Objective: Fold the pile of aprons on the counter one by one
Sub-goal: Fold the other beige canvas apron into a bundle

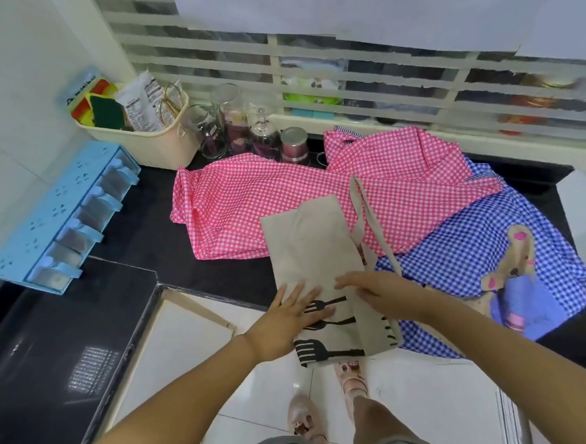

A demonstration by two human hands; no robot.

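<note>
A beige apron with black fork and spatula prints lies folded into a long strip on the black counter, its near end hanging over the edge. My left hand lies flat on its printed end, fingers straight. My right hand rests on the strip's right fold with fingers stretched out. Its strap runs up over a pink checked apron. A blue checked apron with a bear patch lies at the right, partly under the pink one.
A cream basket with sponges and packets stands at the back left, with several glass jars beside it. A light blue spice rack sits along the left wall. White floor tiles and my feet show below the counter's edge.
</note>
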